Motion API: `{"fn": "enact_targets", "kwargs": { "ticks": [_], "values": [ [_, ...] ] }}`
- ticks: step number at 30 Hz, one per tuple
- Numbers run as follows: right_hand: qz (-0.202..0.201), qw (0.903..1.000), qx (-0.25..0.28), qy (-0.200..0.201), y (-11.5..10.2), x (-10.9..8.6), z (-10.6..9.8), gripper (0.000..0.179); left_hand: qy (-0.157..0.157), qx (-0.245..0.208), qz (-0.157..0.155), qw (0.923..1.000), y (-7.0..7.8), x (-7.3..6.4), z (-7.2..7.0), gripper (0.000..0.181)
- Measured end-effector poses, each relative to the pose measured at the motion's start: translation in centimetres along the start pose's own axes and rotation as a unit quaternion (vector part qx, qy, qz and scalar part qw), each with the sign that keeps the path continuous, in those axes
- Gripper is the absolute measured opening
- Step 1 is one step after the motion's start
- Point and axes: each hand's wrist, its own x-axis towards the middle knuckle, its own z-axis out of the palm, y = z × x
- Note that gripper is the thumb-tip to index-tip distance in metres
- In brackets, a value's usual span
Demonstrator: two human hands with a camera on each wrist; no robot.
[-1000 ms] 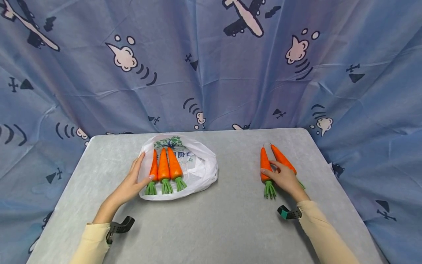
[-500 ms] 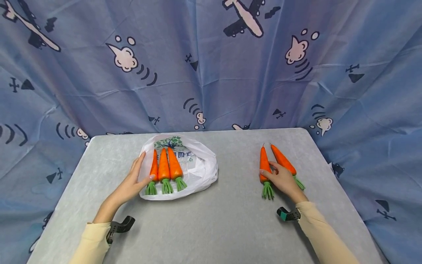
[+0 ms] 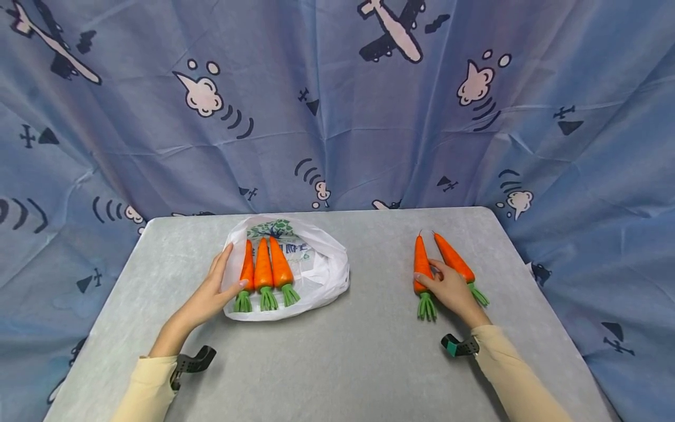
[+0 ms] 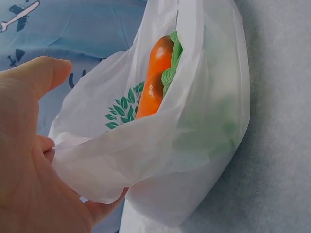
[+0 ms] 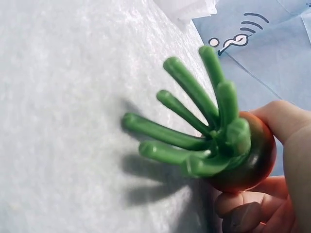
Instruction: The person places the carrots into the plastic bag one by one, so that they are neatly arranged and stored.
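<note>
Three orange carrots with green stems, the middle carrot (image 3: 263,264) among them, lie in a white plastic bag (image 3: 332,266) whose mouth is spread open. My left hand (image 3: 211,293) is at the bag's left side. In the left wrist view its fingers lie against the outside of the bag wall (image 4: 112,165), partly hidden behind it, and the thumb is stretched out apart from the bag. On the right, my right hand (image 3: 453,288) grips a carrot (image 3: 420,258) between thumb and fingers, its green stem (image 5: 184,141) toward the wrist camera. Another carrot (image 3: 452,256) lies just right of that hand.
Everything rests on a grey tabletop (image 3: 337,369). A blue curtain (image 3: 337,105) printed with planes and clouds hangs behind the table's far edge. Each wrist wears a black strap, such as the left strap (image 3: 195,360).
My right hand has shifted slightly left with the gripped carrot, and its gap from the other carrot has widened. The left hand and bag have stayed put.
</note>
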Motion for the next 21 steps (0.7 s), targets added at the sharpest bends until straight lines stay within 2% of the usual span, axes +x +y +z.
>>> {"fn": "enact_targets", "kwargs": {
  "ticks": [21],
  "values": [
    [-0.014, 0.9997, 0.02, -0.007, -1.9, 0.2, 0.6, 0.078, 0.003, 0.0, 0.0, 1.0, 0.0, -0.1, -0.1, 0.092]
  ]
}}
